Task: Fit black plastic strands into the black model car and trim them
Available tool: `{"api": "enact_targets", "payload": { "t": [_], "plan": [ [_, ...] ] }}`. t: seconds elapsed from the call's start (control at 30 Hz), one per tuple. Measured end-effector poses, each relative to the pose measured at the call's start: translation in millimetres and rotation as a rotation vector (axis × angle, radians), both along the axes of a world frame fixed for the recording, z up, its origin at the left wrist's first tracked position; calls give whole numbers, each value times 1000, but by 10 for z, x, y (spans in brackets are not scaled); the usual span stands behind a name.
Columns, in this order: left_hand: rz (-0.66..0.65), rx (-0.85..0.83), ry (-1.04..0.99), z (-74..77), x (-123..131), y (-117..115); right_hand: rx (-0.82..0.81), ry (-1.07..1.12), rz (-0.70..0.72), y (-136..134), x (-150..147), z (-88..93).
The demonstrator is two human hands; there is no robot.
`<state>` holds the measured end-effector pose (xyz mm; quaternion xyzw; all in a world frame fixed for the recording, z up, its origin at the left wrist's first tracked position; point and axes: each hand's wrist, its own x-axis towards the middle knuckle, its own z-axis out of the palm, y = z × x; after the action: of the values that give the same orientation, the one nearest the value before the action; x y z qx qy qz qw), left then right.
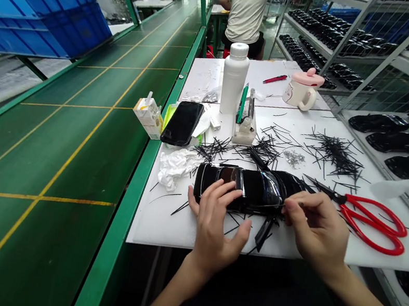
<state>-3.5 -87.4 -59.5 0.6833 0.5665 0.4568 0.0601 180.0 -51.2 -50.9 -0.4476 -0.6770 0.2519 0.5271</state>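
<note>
A glossy black model car (257, 186) lies lengthwise on the white work board, with a door-like flap standing out on each long side. My left hand (214, 218) rests on one end of the car, fingers spread over its roof and side, thumb apart. At the car's near side my right hand (314, 225) is closed in a pinch on a thin black strip (272, 205), which runs along the body. The fingertips hide the strip's end. Red-handled scissors (375, 217) lie beside my right hand, blades partly open.
Loose black strips (337, 152) lie in heaps behind the car. Crumpled tissue (178, 167), a phone (183, 123), a white bottle (234, 79) and a lidded mug (301, 90) stand around. A green conveyor (81, 152) runs left; racks of black car bodies (400, 140) stand right. A person works ahead.
</note>
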Motion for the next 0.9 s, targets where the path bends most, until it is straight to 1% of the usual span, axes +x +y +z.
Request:
{"api": "enact_targets", "payload": {
  "t": [0.13,0.2,0.27,0.37,0.43,0.5,0.53,0.6,0.67,0.73,0.83,0.9],
  "plan": [
    [-101,106,9,-9,-13,-27,12,-7,-3,-13,14,-16],
    [-141,118,53,-18,-5,-24,22,-11,19,-20,23,24],
    [-162,103,90,-19,6,-18,49,7,59,-9,32,125],
    [-148,96,101,-9,18,-17,146,67,118,99,41,366],
    [-109,100,90,-12,21,-23,249,52,106,267,34,536],
    [-64,99,80,-31,20,-27,325,-40,63,518,7,674],
    [-42,95,78,-46,19,-29,342,-97,44,667,-16,723],
    [11,86,69,-85,18,-32,307,-176,42,983,-80,778],
    [69,81,48,-129,18,-35,225,-199,46,1278,-162,773],
    [111,79,25,-173,22,-36,179,-216,33,1518,-251,718],
    [133,79,18,-224,39,-23,169,-257,19,1771,-371,587],
    [149,73,27,-231,50,-15,136,-318,48,1879,-420,506]
  ]
}}
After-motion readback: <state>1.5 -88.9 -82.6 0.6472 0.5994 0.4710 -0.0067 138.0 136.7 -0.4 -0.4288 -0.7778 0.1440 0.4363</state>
